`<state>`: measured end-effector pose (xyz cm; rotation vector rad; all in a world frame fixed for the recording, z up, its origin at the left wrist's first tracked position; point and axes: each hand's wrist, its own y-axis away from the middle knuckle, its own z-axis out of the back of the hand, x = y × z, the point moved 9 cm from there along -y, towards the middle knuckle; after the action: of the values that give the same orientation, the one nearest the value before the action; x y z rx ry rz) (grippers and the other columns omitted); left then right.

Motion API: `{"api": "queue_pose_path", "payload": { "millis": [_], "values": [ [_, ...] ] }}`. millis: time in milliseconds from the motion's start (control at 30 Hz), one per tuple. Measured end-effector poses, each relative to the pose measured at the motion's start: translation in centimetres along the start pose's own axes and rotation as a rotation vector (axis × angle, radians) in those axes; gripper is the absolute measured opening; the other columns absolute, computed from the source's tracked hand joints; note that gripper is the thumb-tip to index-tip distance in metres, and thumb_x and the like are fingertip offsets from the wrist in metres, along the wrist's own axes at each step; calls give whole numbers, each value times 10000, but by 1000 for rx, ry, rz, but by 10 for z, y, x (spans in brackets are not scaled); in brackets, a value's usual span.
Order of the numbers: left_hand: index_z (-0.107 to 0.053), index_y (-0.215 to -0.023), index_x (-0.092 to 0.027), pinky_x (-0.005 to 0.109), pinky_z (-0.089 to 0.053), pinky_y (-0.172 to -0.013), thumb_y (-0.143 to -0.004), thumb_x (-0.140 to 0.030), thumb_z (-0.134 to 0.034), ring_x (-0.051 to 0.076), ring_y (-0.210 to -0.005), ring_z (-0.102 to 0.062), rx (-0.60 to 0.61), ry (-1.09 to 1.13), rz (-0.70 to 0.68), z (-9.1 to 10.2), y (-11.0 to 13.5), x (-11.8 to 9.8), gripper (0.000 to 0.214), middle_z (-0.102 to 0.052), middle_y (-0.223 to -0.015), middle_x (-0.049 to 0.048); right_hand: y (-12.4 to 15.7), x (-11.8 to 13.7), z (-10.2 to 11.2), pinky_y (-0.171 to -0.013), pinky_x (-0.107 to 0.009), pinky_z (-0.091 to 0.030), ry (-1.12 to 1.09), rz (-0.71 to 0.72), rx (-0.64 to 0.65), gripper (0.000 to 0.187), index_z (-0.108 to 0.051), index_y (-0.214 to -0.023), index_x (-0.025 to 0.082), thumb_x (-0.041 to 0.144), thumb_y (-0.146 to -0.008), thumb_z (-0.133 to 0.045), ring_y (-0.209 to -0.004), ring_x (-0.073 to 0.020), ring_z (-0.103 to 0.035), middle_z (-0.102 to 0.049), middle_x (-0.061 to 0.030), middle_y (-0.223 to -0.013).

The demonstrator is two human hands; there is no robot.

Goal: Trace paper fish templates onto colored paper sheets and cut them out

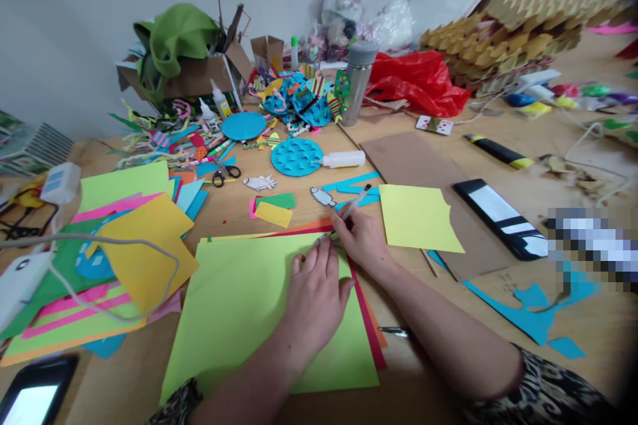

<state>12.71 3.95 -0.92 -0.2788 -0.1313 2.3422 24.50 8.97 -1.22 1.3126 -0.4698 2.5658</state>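
My left hand (319, 292) lies flat on a large light green sheet of paper (239, 319), fingers stretched out. Its fingertips rest on a small whitish cutout near the sheet's top right, mostly hidden. My right hand (363, 239) grips a pen (359, 198), whose lower end meets the paper beside the left fingertips. Just beyond, a fish cutout (323, 197) and a second fish cutout (260, 182) lie on the table. Red and orange sheets (367, 319) stick out from under the green one. To the right is a yellow sheet (419, 219) with a cut-away edge.
Scissors (226, 175), a blue disc with scalloped shapes (297, 157) and a white glue bottle (345, 159) lie farther back. A grey flask (357, 83) stands behind. Coloured papers (144, 246) and a cable spread left. Phones (501, 219) and blue scraps (533, 315) lie right.
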Motion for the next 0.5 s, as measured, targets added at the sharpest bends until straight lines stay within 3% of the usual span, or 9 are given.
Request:
{"api": "queue_pose_path", "payload": {
  "millis": [500],
  "values": [
    [-464, -1334, -100, 472, -411, -961, -946, -382, -444, 283, -1218, -471, -1, 2, 4, 1, -1, 0, 480, -510, -1381, 144, 0, -2, -1, -483, -260, -381, -24, -3, 34, 264, -507, -716, 198, 419, -861, -500, -484, -133, -499, -556, 1, -571]
  ]
}}
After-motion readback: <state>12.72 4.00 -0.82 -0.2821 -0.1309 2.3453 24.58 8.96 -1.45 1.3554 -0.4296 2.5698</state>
